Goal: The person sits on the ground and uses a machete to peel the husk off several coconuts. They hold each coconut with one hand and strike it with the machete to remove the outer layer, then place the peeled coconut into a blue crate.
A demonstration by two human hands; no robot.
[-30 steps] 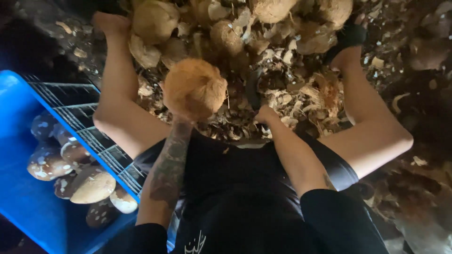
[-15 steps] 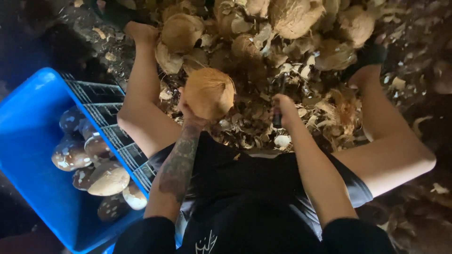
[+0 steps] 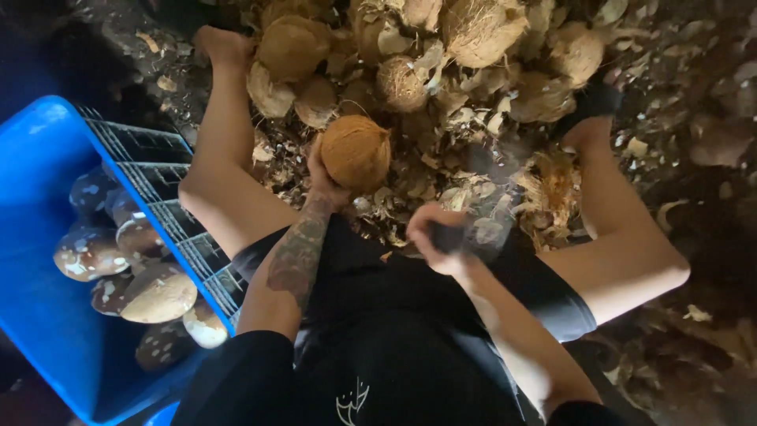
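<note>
Two hands at work over the ground, seen from above the seated person's lap. Nearest us, the right hand [image 3: 436, 241] is clenched around a dark handle [image 3: 451, 237]; whatever is on the end of it is a blur, so I cannot tell the tool's shape. Just past it and to the left, the tattooed left forearm runs up to the left hand [image 3: 325, 180], which is grasping a husked coconut [image 3: 356, 151] from below and behind, fingers wrapped on its near side. That coconut sits raised between the person's knees, brown and round, above a litter of husk scraps [image 3: 465, 193].

Off to the person's left, beside the left leg, stands a blue crate [image 3: 47, 315] with a grid wall, and inside it lie several peeled coconuts [image 3: 158, 293], pale and mottled with dark patches, touching one another.

Further out now, beyond the held coconut, a heap of unhusked coconuts [image 3: 481, 28] is piled against the far edge, tan and fibrous, with torn husk between them. The left foot [image 3: 225, 46] rests beside that heap; the right foot [image 3: 587, 118] rests on the scraps, in a dark strap.
</note>
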